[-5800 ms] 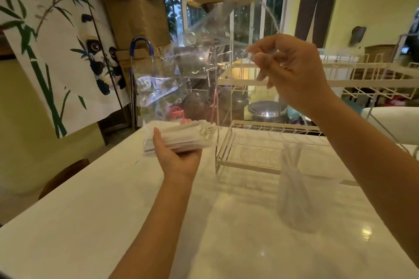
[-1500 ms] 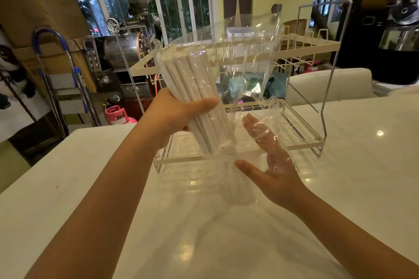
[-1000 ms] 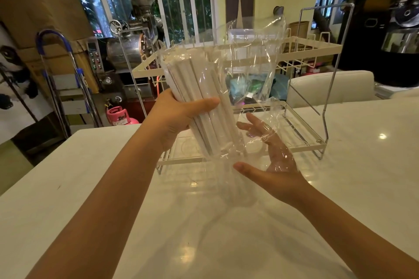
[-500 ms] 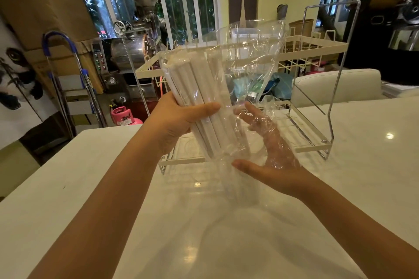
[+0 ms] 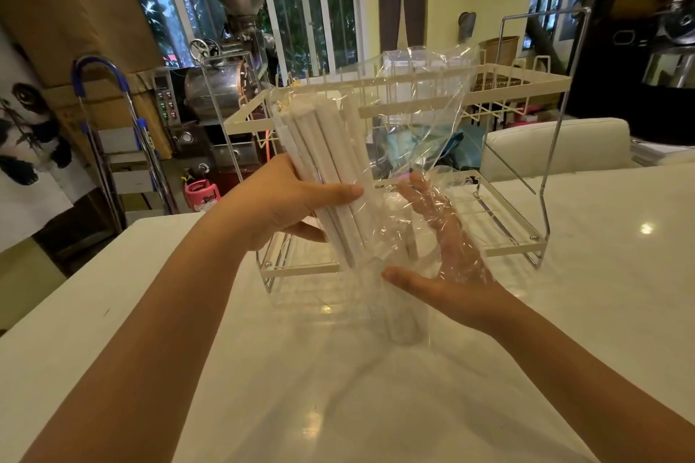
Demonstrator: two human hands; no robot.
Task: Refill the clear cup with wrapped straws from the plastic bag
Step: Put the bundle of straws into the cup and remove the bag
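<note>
The wrapped straws (image 5: pixel 331 177) are bunched in the left hand (image 5: pixel 280 207), which is clenched around them through the plastic bag (image 5: pixel 417 116), thumb across the front of the bundle and the other fingers behind. The bundle stands tilted, its tops leaning away to the left and its lower ends pointing down toward the clear cup (image 5: pixel 400 316). The right hand (image 5: pixel 447 274) is spread and flat, palm toward the bundle, its fingers lying under or behind loose folds of the bag and its thumb out beside the cup's rim; it grips nothing firmly that I can see.

The step in hand looks like feeding the straws down into the cup while they are partly sheathed in the bag. The next move would call for the lower ends to be lined up over the cup's mouth and the film kept clear of it, so that straws and not plastic go in; the free hand seems placed to steady the cup or draw the bag aside.

The cup stands on the white table (image 5: pixel 564 368), toward its middle, just in front of the wire rack (image 5: pixel 500 250). Pale shapes show inside it, perhaps straws, but the clear wall and the bag make that uncertain. The bag's upper part is empty, and its mouth cannot be made out.
</note>
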